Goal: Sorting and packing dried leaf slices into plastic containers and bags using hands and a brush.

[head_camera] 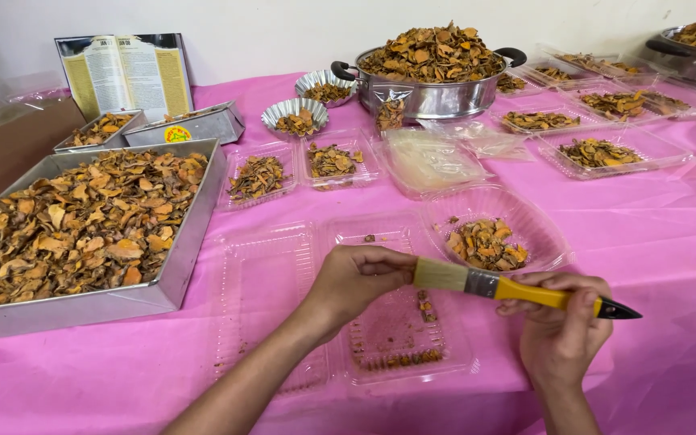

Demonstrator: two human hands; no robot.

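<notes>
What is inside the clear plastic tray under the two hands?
The clear tray holds scattered orange crumbs, mostly along its near edge. The left hand and the brush cover part of its far end.

Your right hand (561, 326) grips a yellow-handled brush (517, 290), bristles pointing to nine o'clock and touching your left hand (356, 278). Below lies a clear plastic tray (396, 338); a round clear bowl (525, 221) of dried orange slices sits at one o'clock.

A large metal tray (179, 266) lies on the surface (662, 242) at left; the clear containers (336, 165) lie right of it, the pot (437, 97) behind them.
</notes>
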